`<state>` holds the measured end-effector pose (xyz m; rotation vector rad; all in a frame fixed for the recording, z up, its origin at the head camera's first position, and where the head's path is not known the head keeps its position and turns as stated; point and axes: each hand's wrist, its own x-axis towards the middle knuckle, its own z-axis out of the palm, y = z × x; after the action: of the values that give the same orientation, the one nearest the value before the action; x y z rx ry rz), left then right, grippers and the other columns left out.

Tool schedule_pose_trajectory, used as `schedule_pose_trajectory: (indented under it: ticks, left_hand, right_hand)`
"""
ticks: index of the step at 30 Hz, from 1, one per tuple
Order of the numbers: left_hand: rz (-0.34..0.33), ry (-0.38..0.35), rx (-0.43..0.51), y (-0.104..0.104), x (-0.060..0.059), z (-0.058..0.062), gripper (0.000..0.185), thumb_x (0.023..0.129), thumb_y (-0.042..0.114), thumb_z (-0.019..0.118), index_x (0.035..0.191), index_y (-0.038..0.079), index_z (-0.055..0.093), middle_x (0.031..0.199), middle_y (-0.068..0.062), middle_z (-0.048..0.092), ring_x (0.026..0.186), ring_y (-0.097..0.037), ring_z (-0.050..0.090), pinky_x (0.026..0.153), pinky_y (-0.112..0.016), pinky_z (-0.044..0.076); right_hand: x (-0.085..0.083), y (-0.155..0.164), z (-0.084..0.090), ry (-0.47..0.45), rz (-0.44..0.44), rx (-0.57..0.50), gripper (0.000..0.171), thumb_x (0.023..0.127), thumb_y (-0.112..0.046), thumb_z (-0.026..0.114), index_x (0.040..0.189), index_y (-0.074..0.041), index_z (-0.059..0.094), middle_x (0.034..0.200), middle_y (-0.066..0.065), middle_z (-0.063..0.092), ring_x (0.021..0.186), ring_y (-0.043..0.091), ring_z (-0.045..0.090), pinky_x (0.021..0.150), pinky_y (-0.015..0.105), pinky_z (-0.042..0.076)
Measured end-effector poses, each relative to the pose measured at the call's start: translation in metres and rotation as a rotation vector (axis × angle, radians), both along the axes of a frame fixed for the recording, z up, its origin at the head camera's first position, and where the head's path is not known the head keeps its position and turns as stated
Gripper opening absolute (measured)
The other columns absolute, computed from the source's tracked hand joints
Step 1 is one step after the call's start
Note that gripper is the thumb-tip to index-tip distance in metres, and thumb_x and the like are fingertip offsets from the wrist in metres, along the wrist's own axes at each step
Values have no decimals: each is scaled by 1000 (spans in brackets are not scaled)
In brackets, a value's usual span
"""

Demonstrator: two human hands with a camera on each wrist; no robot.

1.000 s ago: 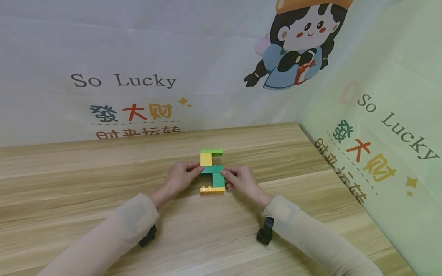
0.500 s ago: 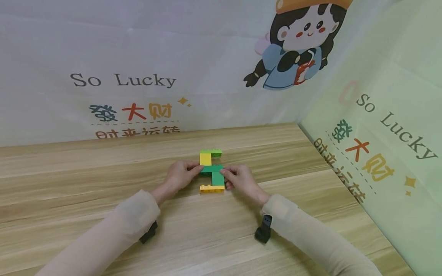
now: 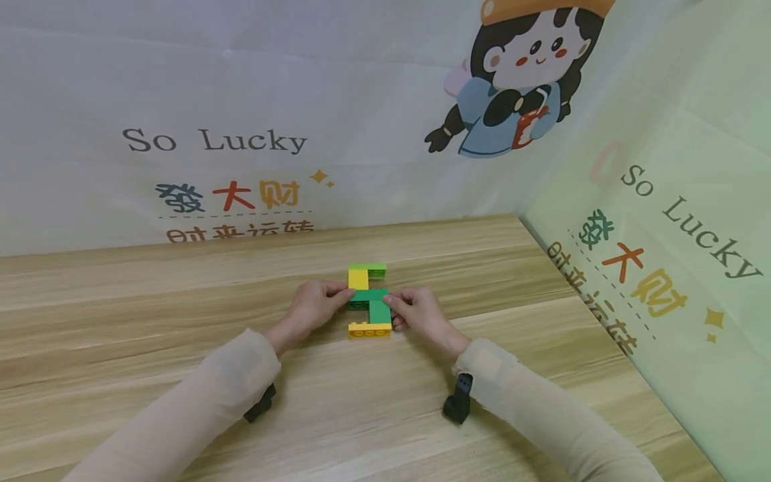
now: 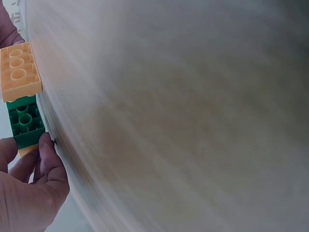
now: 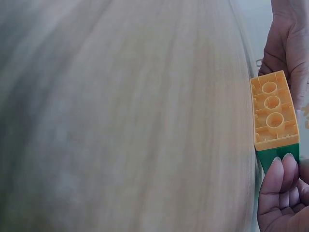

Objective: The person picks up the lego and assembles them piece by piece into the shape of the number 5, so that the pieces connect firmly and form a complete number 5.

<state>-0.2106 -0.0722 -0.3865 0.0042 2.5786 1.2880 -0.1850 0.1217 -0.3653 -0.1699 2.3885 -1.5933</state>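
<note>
Both hands hold one S-shaped assembly of toy building bricks. In the head view a lime green brick [image 3: 376,270] lies at its far end, then a yellow brick [image 3: 358,279], a long green brick [image 3: 369,295] across the middle, a second green brick [image 3: 379,312] and an orange-yellow brick [image 3: 369,331] nearest me. My left hand [image 3: 313,308] pinches the left end of the long green brick. At the right side, my right hand [image 3: 424,314] grips the green bricks between thumb and fingers. Both wrist views show the hollow underside of the orange-yellow brick [image 4: 19,70], tubes facing the camera.
A wood-grain table [image 3: 337,415] spreads under the hands. Behind it hangs a printed white cloth [image 3: 361,100] with lettering and a cartoon figure, and another printed cloth [image 3: 693,167] stands along the right edge. Black wrist cameras [image 3: 458,400] hang below the sleeves.
The brick assembly has tipped slightly, so more of the front undersides of the long green and orange-yellow bricks shows. Its far end sits a little lower in view. Both hands keep their hold.
</note>
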Motion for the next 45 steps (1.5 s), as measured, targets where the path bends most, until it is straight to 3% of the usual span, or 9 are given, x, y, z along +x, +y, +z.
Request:
schedule_pose_trajectory:
  ticks: [11, 23, 31, 45]
  left_hand:
    - [-33, 15, 3, -1, 0, 1, 36, 95, 30, 55, 121, 6, 63, 128, -12, 59, 98, -16, 50, 84, -33, 46]
    - [-41, 23, 0, -2, 0, 0, 36, 96, 30, 54, 120, 6, 63, 129, -12, 58, 109, -19, 52, 92, -39, 45]
    - [-29, 0, -12, -1, -2, 0, 35, 95, 31, 55, 120, 7, 64, 128, -10, 59, 99, -16, 50, 85, -33, 45]
    - [-25, 16, -37, -1, -4, -2, 35, 95, 30, 55, 119, 7, 64, 126, -10, 60, 102, -17, 51, 89, -37, 45]
  right_hand:
    - [-3, 1, -3, -3, 18, -14, 23, 96, -6, 51, 101, 14, 63, 69, 5, 57, 56, 8, 53, 60, 24, 53]
    - [-3, 1, -4, 1, 19, -30, 22, 96, -5, 51, 98, 14, 62, 68, 4, 57, 56, 8, 52, 57, 22, 52]
    - [-19, 5, -30, -16, 6, -31, 24, 96, -10, 52, 101, 10, 63, 70, 3, 58, 57, 7, 53, 57, 22, 52]
    - [-20, 4, -32, -13, -9, -15, 23, 96, -9, 52, 101, 10, 64, 69, 3, 57, 55, 7, 53, 54, 19, 50]
